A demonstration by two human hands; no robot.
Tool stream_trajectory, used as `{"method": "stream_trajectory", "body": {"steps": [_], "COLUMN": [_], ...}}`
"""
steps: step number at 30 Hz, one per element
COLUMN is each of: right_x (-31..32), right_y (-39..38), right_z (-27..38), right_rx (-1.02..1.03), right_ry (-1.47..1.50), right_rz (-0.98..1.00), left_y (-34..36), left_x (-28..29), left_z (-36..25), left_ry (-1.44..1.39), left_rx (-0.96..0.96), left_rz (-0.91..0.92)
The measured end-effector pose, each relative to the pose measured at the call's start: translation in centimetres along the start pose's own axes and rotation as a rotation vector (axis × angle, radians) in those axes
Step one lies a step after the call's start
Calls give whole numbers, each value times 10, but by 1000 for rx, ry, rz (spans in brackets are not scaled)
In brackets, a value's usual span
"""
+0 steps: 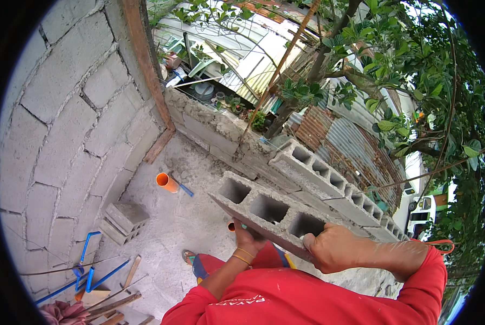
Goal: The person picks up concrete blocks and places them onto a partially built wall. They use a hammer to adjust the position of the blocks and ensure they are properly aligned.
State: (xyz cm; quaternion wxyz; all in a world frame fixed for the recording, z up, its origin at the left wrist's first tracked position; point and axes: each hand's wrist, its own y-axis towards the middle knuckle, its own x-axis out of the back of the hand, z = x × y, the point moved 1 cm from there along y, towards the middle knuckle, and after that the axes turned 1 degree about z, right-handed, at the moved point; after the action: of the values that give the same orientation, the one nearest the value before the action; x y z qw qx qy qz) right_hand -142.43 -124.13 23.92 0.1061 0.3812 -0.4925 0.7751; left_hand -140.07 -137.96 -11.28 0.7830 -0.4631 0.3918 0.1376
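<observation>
A grey concrete hollow block (269,208) with three open cells showing is held up in front of my body, tilted down to the right. My right hand (332,249) grips its right end, the thumb hooked over the rim of the end cell. Beneath the block, my left hand (248,240) is closed against its lower side, with most of the fingers hidden. A small bit of green shows beside that hand, too little to name. Beyond the held block runs a low block wall (221,146), with a row of hollow blocks (313,168) along its right part.
A tall block wall (63,119) with a wooden post (145,54) rises at left. Stacked blocks (123,222), an orange pipe (167,182), blue pipes (110,276) and wood scraps (112,309) lie on the concrete floor (161,233). Past the low wall are tree branches (356,76) and metal roofs (334,141).
</observation>
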Motion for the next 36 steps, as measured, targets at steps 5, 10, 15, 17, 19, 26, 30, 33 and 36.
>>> {"method": "stream_trajectory", "body": {"steps": [5,10,15,17,19,26,30,33,36], "right_x": [54,120,181,195,215,323,399,444,471], "right_y": [-92,-197,-256,-261,-268,-306,-338,-340,-323], "right_z": [-18,-18,-12,-4,0,5,-1,3,6], "right_rx": [162,175,149,114,88,-35,-277,-343,-329], "right_ry": [-148,-407,-483,-539,-500,-490,-382,-277,-229], "right_rz": [-431,-893,-1213,-1251,-1340,-1576,-1679,-1605,-1426], "left_y": [-57,-144,-190,-202,-214,-254,-254,-229,-192], "left_x": [-196,-394,-536,-573,-615,-819,-908,-934,-933], "left_z": [-31,-32,-8,-4,-2,13,28,30,26], "left_ry": [255,496,587,633,596,806,890,773,694], "left_rx": [-371,-667,-760,-822,-755,-703,-604,-645,-518], "left_rz": [362,846,1322,1290,1452,1861,1916,1616,1569]}}
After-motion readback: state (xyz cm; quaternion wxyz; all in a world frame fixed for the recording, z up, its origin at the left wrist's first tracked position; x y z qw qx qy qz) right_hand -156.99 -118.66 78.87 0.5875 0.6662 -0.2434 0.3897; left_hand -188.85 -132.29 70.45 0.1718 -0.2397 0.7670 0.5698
